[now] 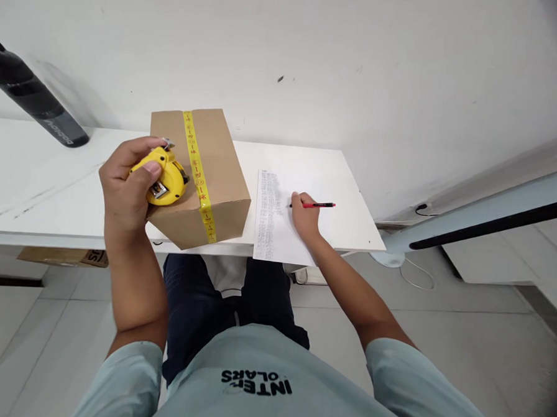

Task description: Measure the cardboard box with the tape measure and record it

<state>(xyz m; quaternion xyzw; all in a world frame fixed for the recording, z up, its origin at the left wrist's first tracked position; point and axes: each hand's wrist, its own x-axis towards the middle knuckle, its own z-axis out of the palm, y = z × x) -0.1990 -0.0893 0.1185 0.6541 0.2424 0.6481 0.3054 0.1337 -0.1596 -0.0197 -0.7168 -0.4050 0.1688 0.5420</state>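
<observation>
My left hand (128,176) is closed around a yellow tape measure (172,179), held at the near left corner of a cardboard box (222,159). Yellow printed tape (197,167) runs across the top of that box and down its near side. In my right hand (306,216) is a red and black pen (320,205), its tip end over a sheet of paper (286,243). Dense handwritten lines fill the left part of the sheet, and its near edge hangs slightly past the table edge.
A white table (55,190) stands against the wall. On it at the far left is a black bottle (41,99). Below the table lies another cardboard box (56,256). At the right, a pale post with a dark stripe (484,210) rises beside a cable (419,275).
</observation>
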